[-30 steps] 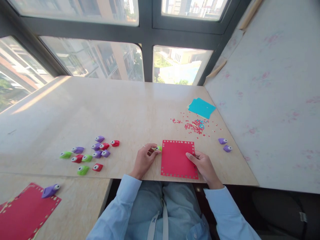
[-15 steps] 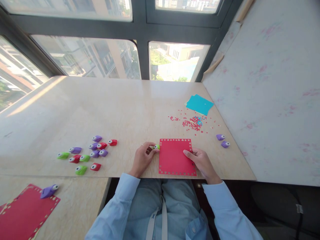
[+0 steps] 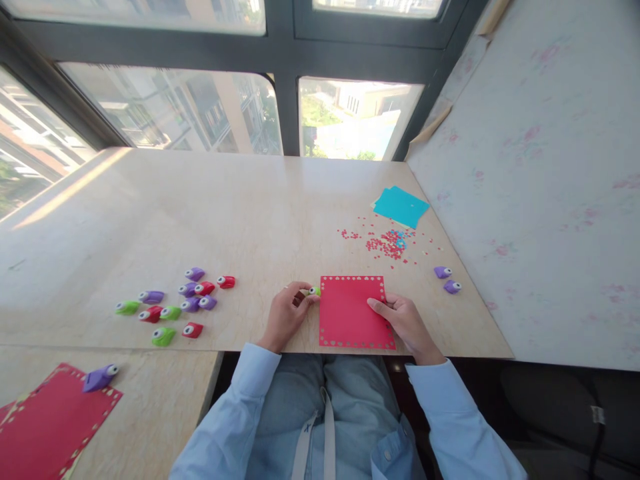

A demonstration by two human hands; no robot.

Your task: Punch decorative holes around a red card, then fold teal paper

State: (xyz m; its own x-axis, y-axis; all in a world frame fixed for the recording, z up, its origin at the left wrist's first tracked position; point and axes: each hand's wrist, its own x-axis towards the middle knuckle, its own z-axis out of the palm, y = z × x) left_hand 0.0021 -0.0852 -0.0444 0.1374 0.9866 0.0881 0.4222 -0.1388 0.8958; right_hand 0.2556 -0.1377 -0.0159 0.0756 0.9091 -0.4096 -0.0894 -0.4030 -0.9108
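A square sheet of red paper [image 3: 350, 312] lies before me at the table's front edge, with small shapes punched along its top, right and bottom borders. At its left edge, my left hand [image 3: 290, 312] is closed on a green craft punch [image 3: 315, 291], held between thumb and fingers; most of the punch is hidden by the fingers and the paper. My right hand [image 3: 400, 320] pinches the paper's right side, thumb on top and fingers beneath.
Several purple, red and green punches [image 3: 170, 312] stand to the left, and two purple punches [image 3: 453, 287] to the right. Red confetti [image 3: 385, 245] lies scattered below blue paper sheets [image 3: 401, 207]. Another punched red sheet [image 3: 55, 427] with a purple punch [image 3: 100, 378] lies lower left.
The whole view has shifted very slightly. Both hands keep their hold on the punch and the paper, with no other visible change.
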